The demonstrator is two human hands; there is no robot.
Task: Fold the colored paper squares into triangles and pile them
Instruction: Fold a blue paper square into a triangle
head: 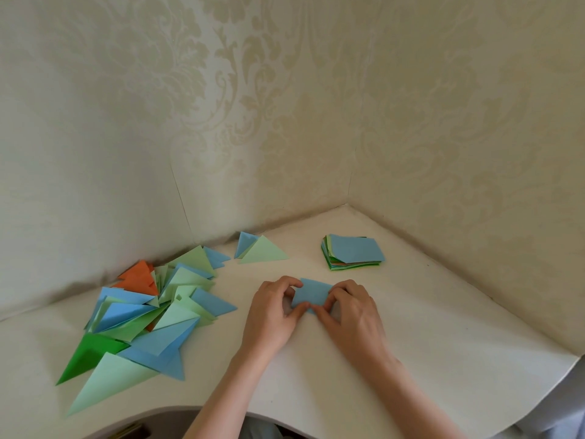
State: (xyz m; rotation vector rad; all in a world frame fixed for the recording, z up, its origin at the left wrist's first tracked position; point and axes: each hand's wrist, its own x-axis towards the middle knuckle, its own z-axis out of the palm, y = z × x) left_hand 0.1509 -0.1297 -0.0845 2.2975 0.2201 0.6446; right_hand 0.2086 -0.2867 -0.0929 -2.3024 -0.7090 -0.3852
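A blue paper square [311,294] lies on the white table [411,327] in front of me, partly folded. My left hand [273,315] pinches its left side with curled fingers and thumb. My right hand [348,312] pinches its right side and near corner the same way. A stack of unfolded coloured squares [354,251], blue on top, sits behind the hands to the right. A loose heap of folded triangles [152,312] in blue, light green, dark green and orange spreads over the left of the table.
Two folded triangles [258,250], one blue and one light green, lie apart near the back wall. Wallpapered walls meet in a corner behind the table. The table's curved front edge [221,410] runs below my forearms.
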